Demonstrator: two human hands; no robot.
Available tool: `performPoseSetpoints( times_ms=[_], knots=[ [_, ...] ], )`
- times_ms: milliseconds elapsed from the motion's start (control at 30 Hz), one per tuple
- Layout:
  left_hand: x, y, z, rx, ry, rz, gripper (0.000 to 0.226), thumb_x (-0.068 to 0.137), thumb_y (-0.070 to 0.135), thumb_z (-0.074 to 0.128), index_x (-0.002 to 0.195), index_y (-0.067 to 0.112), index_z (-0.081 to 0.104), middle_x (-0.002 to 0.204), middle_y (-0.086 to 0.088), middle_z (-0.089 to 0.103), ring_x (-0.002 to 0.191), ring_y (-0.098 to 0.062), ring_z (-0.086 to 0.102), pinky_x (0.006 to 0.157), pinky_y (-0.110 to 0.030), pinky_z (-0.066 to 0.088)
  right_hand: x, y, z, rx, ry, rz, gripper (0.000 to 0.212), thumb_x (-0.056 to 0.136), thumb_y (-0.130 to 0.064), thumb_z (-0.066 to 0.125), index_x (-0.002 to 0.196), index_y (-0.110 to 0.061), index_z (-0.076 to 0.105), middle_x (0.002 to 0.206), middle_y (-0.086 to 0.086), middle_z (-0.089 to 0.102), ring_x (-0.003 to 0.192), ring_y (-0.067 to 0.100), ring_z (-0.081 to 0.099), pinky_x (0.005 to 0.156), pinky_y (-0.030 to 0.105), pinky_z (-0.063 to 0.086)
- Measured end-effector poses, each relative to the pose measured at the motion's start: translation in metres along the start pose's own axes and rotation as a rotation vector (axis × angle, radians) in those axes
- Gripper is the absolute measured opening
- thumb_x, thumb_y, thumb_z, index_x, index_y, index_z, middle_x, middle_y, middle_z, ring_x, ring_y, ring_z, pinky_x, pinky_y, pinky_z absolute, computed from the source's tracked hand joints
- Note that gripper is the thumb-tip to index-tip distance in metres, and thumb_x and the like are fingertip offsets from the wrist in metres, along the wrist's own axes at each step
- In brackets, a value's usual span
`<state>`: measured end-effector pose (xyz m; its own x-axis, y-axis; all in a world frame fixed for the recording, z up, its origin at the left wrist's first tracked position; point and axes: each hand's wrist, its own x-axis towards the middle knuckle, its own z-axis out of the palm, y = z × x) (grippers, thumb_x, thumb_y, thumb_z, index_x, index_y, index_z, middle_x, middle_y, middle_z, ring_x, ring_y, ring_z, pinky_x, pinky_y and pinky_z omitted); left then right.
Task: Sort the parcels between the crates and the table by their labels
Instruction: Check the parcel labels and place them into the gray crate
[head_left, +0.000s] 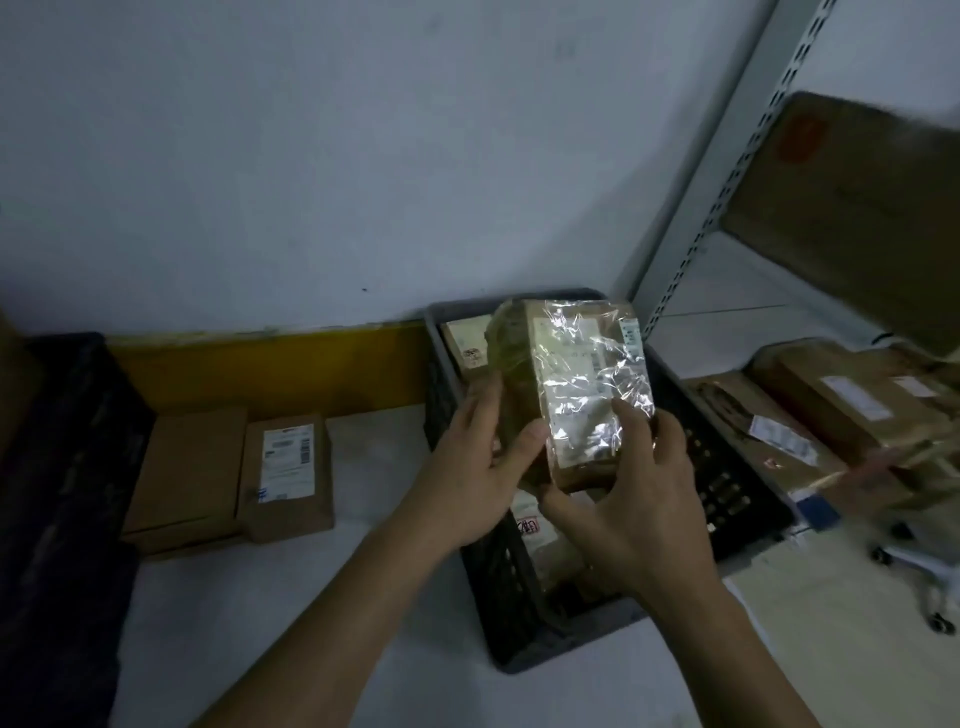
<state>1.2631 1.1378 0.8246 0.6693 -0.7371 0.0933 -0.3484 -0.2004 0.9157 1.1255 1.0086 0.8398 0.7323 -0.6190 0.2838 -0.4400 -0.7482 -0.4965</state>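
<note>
A brown parcel wrapped in shiny clear tape (574, 384), its label facing me, is held upright above the black crate (524, 613) at the centre right. My left hand (478, 467) grips its left edge and my right hand (628, 499) grips its lower right corner. More parcels (467, 343) lie inside this crate. On the white table (322, 613) two flat brown parcels lie side by side, one plain (189, 467) and one labelled (285, 475). A second dark crate (57, 493) stands at the far left.
Several taped brown parcels (810, 415) are stacked to the right of the crate, on a metal shelf rack (727, 171). A large cardboard box (852, 208) sits higher on the rack. A yellow strip (270, 364) runs along the wall behind the table.
</note>
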Motion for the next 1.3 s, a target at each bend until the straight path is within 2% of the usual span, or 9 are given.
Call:
performPoseSetpoints(
  times_ms=[67,133,233,333,500,700,933,1067,1300],
  knots=[
    [0.007,-0.011,0.016,0.158,0.017,0.008,0.075,0.101,0.075,0.037,0.167,0.044,0.018,0.168,0.017,0.026,0.14,0.001,0.04,0.106,-0.019,0.041,0.011,0.026,-0.012,-0.04,-0.039,0.03,0.11,0.062,-0.083,0.067,0.156,-0.038,0.031,0.158,0.008,0.032,0.138,0.038,0.045,0.104,0.056,0.053],
    [0.013,-0.024,0.033,0.305,0.051,-0.035,0.077,0.1,0.08,0.031,0.166,0.041,0.019,0.167,0.017,0.024,0.146,-0.011,0.039,0.115,-0.041,0.045,0.022,0.052,-0.022,-0.066,-0.084,0.053,0.111,0.061,-0.085,0.063,0.156,-0.038,0.03,0.158,0.007,0.03,0.14,0.04,0.042,0.105,0.055,0.05],
    [0.019,-0.04,0.06,0.498,0.099,-0.119,0.074,0.104,0.072,0.032,0.167,0.038,0.016,0.172,0.01,0.02,0.155,-0.024,0.029,0.122,-0.054,0.037,0.038,0.09,-0.029,-0.134,-0.175,0.061,0.114,0.061,-0.086,0.061,0.159,-0.039,0.025,0.158,0.008,0.028,0.139,0.044,0.042,0.105,0.056,0.05],
    [0.019,-0.058,0.081,0.677,0.117,-0.239,0.074,0.108,0.065,0.031,0.17,0.027,0.014,0.178,-0.005,0.01,0.163,-0.028,0.009,0.131,-0.051,0.017,0.048,0.119,-0.025,-0.186,-0.266,0.057,0.115,0.061,-0.087,0.06,0.158,-0.037,0.023,0.155,0.011,0.03,0.136,0.044,0.044,0.103,0.056,0.052],
    [0.015,-0.069,0.103,0.74,0.2,-0.261,0.073,0.109,0.054,0.041,0.17,0.021,0.017,0.179,-0.009,0.001,0.164,-0.027,-0.007,0.133,-0.047,0.012,0.051,0.142,-0.007,-0.167,-0.382,0.016,0.113,0.063,-0.085,0.064,0.158,-0.038,0.023,0.153,0.012,0.032,0.135,0.042,0.045,0.107,0.054,0.05],
    [0.011,-0.068,0.104,0.749,0.268,-0.279,0.072,0.111,0.048,0.041,0.171,0.019,0.013,0.179,-0.006,0.003,0.164,-0.024,-0.001,0.134,-0.045,0.011,0.051,0.135,0.017,-0.174,-0.454,-0.058,0.113,0.062,-0.087,0.058,0.157,-0.035,0.028,0.148,0.012,0.034,0.128,0.039,0.048,0.104,0.046,0.051],
    [0.012,-0.069,0.106,0.815,0.262,-0.283,0.078,0.109,0.051,0.043,0.171,0.018,0.01,0.179,-0.007,0.003,0.165,-0.025,-0.002,0.133,-0.042,0.009,0.064,0.137,-0.001,-0.163,-0.375,-0.027,0.11,0.062,-0.085,0.062,0.154,-0.034,0.031,0.15,0.013,0.034,0.13,0.043,0.048,0.101,0.049,0.052],
    [0.013,-0.068,0.107,0.828,0.259,-0.283,0.08,0.108,0.051,0.045,0.171,0.018,0.008,0.179,-0.008,0.002,0.164,-0.026,-0.004,0.134,-0.043,0.009,0.075,0.138,-0.014,-0.219,-0.383,-0.006,0.112,0.066,-0.086,0.062,0.157,-0.033,0.024,0.15,0.015,0.031,0.131,0.041,0.045,0.102,0.051,0.05],
    [0.012,-0.071,0.109,0.826,0.277,-0.264,0.08,0.106,0.047,0.05,0.17,0.016,0.015,0.178,-0.011,0.009,0.164,-0.029,0.003,0.131,-0.044,0.012,0.071,0.17,0.012,-0.444,-0.666,0.081,0.114,0.07,-0.09,0.057,0.158,-0.029,0.018,0.147,0.023,0.025,0.13,0.047,0.045,0.105,0.049,0.049]
  ],
)
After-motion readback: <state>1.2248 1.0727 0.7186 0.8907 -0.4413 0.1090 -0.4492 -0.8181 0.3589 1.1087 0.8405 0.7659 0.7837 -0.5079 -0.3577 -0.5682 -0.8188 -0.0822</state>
